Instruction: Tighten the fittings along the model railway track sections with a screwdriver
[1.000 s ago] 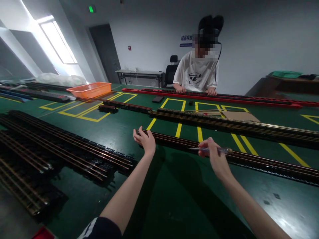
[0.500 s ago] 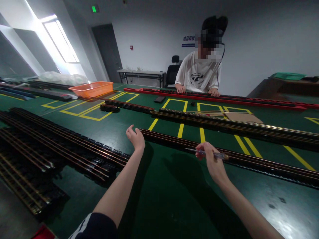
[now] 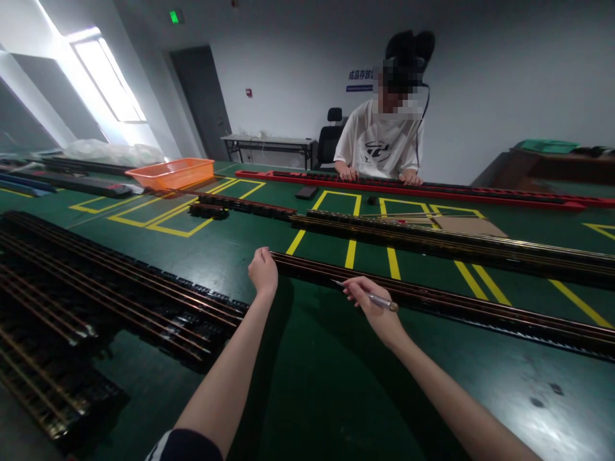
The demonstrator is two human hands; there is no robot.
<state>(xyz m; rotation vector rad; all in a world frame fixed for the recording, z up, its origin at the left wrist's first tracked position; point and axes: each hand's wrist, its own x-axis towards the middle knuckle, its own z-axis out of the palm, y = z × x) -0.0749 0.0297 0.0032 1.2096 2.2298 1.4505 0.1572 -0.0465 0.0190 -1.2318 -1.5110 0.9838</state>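
Observation:
A long black rail with copper-coloured strips along its length lies across the green table in front of me. My left hand is closed at the rail's left end; the fingertips are partly hidden. In my right hand is a screwdriver with a clear handle, held between thumb and fingers. Its thin shaft points left, and the tip is close to the rail's near side. Whether the tip touches the rail I cannot tell.
Several similar dark rails lie at the left. Behind my rail are another long rail, a cardboard piece and an orange basket. Across the table a person has both hands at a red rail.
My right hand has moved left along the rail with the screwdriver. My left hand's fingers, raised and loosely bent before, have closed at the rail's end.

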